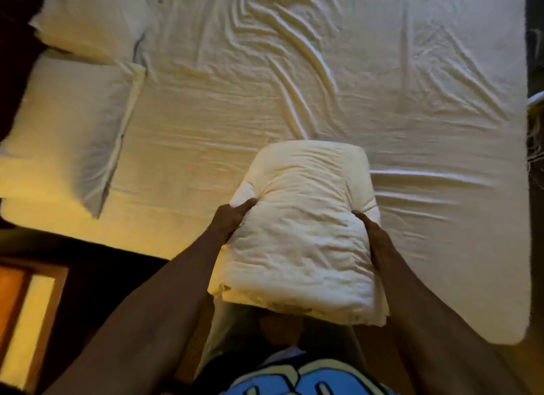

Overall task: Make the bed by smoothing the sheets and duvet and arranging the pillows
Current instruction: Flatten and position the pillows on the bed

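Observation:
A folded white duvet (300, 235) is held in front of me over the near edge of the bed. My left hand (232, 218) grips its left side and my right hand (372, 235) grips its right side. Under it lies the white bed sheet (265, 94), rumpled with long creases across the middle and right. Two white pillows lie at the left end of the bed: one nearer pillow (73, 129) and one farther pillow (94, 17), each flat on the sheet.
A wooden nightstand (26, 315) stands at the lower left beside the bed. Dark floor runs along the bed's right edge (534, 188) and at the lower left. My blue and white shirt (294, 380) shows at the bottom.

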Tool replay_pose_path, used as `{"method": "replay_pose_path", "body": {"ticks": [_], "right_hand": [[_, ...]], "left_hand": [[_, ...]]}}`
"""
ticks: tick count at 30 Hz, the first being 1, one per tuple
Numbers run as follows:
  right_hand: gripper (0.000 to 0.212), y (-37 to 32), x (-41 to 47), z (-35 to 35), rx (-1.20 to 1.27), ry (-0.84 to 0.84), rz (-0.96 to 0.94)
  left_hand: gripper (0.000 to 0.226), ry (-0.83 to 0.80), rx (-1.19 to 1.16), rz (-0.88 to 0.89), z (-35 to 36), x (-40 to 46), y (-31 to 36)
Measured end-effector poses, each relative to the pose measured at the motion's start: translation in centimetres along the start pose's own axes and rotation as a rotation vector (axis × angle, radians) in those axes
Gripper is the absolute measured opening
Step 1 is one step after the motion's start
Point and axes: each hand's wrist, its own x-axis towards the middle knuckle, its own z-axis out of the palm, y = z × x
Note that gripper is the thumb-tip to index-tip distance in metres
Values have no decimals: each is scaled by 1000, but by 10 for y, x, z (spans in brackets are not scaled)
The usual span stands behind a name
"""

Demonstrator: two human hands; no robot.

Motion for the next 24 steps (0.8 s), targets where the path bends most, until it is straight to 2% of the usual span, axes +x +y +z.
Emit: {"method": "replay_pose_path", "body": {"ticks": [1, 4, 11, 14, 16, 18, 21, 22, 24], "right_hand": [[98, 1, -1, 14, -6, 19, -15], [116, -8, -26, 78, 7, 67, -113], [101, -16, -133, 280, 104, 79, -294], [109, -27, -152, 356, 149, 71, -351], [119, -37, -165, 398, 155, 65, -389], [115, -47, -181, 432, 119, 51, -426], [96, -60, -196, 464, 40, 90, -467], [94, -63, -194, 472, -10, 100, -460], [95, -65, -197, 484, -224, 95, -422]], "left_hand": [[93, 9, 0, 21, -22, -6, -2], [90, 45, -21, 84, -93, -9, -8], [86, 94, -15, 214, -287, 29, -21], [94, 128, 7, 286, -367, 49, -13], [106, 168, 29, 345, -412, 62, -6], [114, 210, 46, 392, -447, 71, 5], [87, 243, 134, 440, -478, 84, 14], [78, 251, 214, 461, -484, 92, 14], [75, 218, 421, 459, -493, 108, 9]]}}
